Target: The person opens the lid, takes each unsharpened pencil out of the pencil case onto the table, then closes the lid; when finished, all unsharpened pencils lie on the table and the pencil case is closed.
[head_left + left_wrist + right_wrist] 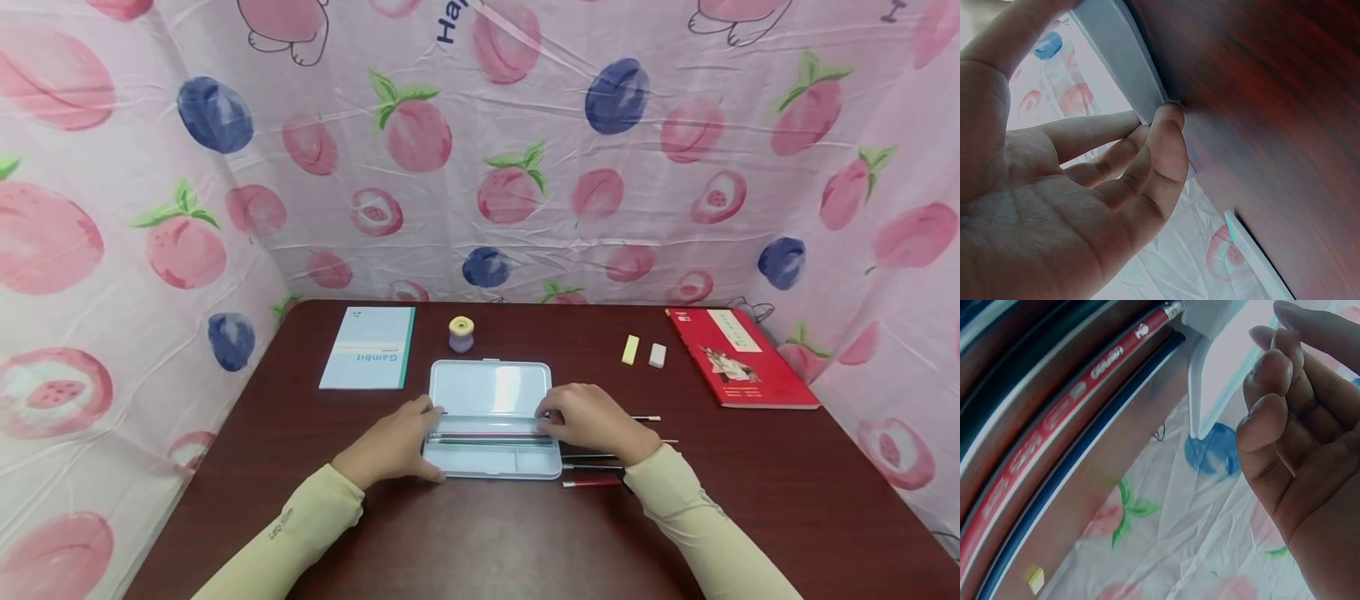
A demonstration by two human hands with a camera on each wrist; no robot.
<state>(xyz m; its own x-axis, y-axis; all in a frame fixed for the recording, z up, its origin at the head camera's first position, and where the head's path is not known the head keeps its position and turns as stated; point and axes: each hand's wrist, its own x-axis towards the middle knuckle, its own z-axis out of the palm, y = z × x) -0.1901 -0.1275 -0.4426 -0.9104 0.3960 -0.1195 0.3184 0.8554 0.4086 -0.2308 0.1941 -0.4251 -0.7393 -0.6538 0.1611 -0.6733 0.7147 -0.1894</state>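
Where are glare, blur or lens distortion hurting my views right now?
Head: bright glare on the pencil case's open lid, softer sheen on the table; left wrist: the left hand looks dim against washed-out, bright cloth; right wrist: the red pencil looks bowed, probably lens distortion, and the dark green pencil beside it looks soft.

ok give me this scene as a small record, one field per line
left hand: grips left end of open pale-blue rectangular pencil case
right hand: at case's right end
inside: slim red and green pencils
right of case: slim black and red pencils on reddish-brown table
elsewhere on table: white-and-blue paper notebook, yellow-and-purple spool-shaped object, yellow block, white block, red book
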